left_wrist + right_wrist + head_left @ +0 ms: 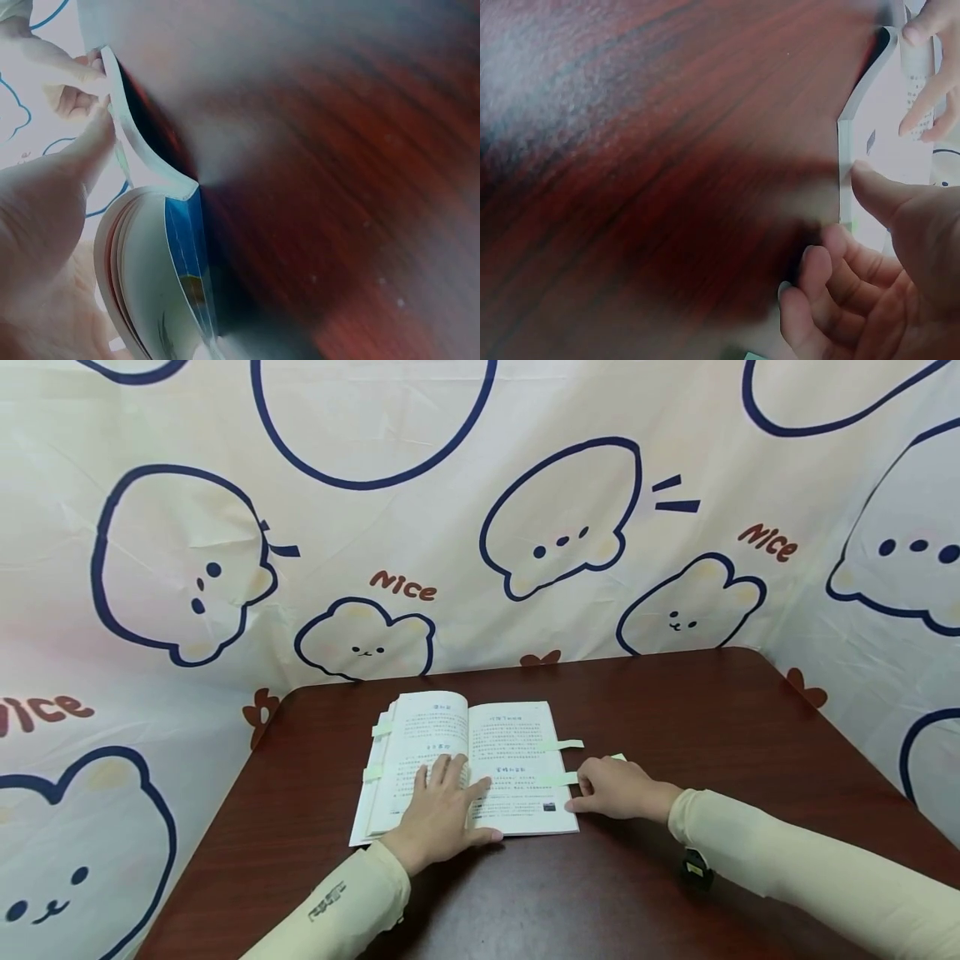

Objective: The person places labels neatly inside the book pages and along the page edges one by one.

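An open book (pixel 513 731) with printed pages lies on the table, and pale green sticky tabs (pixel 567 745) stick out from both its sides. My left hand (pixel 442 818) rests on it with fingers spread, over the left page and the middle fold, thumb near the lower edge. At the right edge my right hand (pixel 622 789) holds the book's side, thumb on the page margin and fingers curled beside the lower right tab (pixel 564 779). In the left wrist view the book's blue spine (pixel 185 232) shows, the pages arching above it.
A dark reddish-brown wooden table (pixel 675 718) carries the book. Something pale green (pixel 618 757) shows just behind the right hand. Cloth with cartoon bear outlines (pixel 562 518) hangs behind the table and at its sides.
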`<action>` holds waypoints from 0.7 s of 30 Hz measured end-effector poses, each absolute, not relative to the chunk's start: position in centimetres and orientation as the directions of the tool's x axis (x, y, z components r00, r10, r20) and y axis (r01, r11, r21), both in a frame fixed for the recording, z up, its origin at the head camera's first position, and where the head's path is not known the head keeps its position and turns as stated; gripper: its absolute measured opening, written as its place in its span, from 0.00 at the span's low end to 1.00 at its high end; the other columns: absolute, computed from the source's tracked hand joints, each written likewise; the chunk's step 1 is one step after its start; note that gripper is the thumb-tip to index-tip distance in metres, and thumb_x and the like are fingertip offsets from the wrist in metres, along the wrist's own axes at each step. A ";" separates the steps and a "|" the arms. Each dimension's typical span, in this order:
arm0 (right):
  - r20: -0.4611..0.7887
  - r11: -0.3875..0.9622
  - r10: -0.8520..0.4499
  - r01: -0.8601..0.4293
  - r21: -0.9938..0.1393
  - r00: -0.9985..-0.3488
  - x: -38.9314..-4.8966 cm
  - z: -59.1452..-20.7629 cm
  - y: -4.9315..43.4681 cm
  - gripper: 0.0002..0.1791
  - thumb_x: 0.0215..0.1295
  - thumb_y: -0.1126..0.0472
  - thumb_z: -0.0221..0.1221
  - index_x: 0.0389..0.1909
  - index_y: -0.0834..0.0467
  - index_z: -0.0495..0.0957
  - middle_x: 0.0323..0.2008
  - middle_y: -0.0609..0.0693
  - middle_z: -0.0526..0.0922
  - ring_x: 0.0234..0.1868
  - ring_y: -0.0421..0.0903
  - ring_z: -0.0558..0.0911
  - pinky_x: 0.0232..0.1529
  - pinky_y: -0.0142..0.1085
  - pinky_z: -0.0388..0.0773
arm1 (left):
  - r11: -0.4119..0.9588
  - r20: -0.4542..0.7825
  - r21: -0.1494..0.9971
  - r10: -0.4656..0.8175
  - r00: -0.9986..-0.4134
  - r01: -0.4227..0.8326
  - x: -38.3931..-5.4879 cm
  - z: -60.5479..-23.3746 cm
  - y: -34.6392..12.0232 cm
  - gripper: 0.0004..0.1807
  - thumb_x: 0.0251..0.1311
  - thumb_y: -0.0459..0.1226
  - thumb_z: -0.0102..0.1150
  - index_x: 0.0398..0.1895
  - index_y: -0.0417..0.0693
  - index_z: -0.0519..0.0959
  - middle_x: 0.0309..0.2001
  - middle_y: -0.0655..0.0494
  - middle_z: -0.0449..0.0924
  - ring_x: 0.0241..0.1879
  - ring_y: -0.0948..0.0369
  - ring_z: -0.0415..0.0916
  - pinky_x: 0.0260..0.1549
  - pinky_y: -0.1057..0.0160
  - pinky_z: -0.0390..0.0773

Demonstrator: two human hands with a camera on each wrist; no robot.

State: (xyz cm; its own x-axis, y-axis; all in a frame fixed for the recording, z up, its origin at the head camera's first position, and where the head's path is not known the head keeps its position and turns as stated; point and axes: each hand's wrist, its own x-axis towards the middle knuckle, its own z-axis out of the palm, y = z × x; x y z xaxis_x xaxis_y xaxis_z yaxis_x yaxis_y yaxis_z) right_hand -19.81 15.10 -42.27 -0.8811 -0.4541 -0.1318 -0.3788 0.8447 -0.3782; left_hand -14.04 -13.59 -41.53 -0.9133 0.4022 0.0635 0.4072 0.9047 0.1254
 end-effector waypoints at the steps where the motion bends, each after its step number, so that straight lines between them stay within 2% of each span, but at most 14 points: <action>1: -0.131 0.844 -0.454 -0.378 -0.379 -0.881 -19.8 -42.3 15.1 0.25 0.61 0.45 0.69 0.13 0.49 0.69 0.12 0.40 0.65 0.16 0.37 0.64 0.20 0.31 0.58 | 0.905 0.054 0.137 0.399 -0.916 0.402 -14.1 -41.5 -13.7 0.42 0.53 0.66 0.65 0.68 0.56 0.76 0.74 0.38 0.60 0.74 0.38 0.55 0.68 0.31 0.56; 7: -0.133 0.842 -0.447 -0.366 -0.396 -0.885 -20.0 -42.3 15.1 0.24 0.60 0.45 0.70 0.14 0.50 0.70 0.12 0.41 0.65 0.17 0.39 0.64 0.20 0.32 0.58 | 0.888 0.063 0.223 0.399 -0.915 0.403 -14.4 -41.3 -14.5 0.39 0.55 0.63 0.66 0.66 0.54 0.77 0.72 0.39 0.61 0.72 0.40 0.55 0.69 0.34 0.57; 14: -0.135 0.849 -0.435 -0.355 -0.392 -0.890 -20.0 -42.4 15.1 0.24 0.59 0.45 0.71 0.14 0.51 0.70 0.13 0.41 0.65 0.17 0.39 0.64 0.20 0.32 0.57 | 0.854 0.108 0.302 0.410 -0.906 0.423 -14.7 -40.4 -15.9 0.33 0.63 0.56 0.64 0.66 0.48 0.78 0.70 0.38 0.67 0.70 0.41 0.62 0.70 0.40 0.62; 18: -0.137 0.850 -0.429 -0.348 -0.395 -0.893 -20.0 -42.5 15.0 0.24 0.59 0.45 0.71 0.15 0.51 0.70 0.13 0.42 0.65 0.17 0.39 0.64 0.20 0.33 0.57 | 0.852 0.123 0.340 0.381 -0.917 0.399 -14.6 -39.8 -16.7 0.26 0.68 0.48 0.62 0.66 0.48 0.78 0.70 0.40 0.70 0.71 0.41 0.65 0.67 0.36 0.64; 21: -0.135 0.852 -0.424 -0.344 -0.394 -0.895 -19.9 -42.4 15.0 0.24 0.59 0.45 0.71 0.15 0.51 0.70 0.13 0.42 0.65 0.17 0.39 0.64 0.20 0.33 0.57 | 0.850 0.149 0.342 0.370 -0.917 0.399 -14.6 -39.6 -17.2 0.21 0.69 0.37 0.60 0.64 0.47 0.78 0.70 0.40 0.71 0.70 0.41 0.67 0.65 0.34 0.65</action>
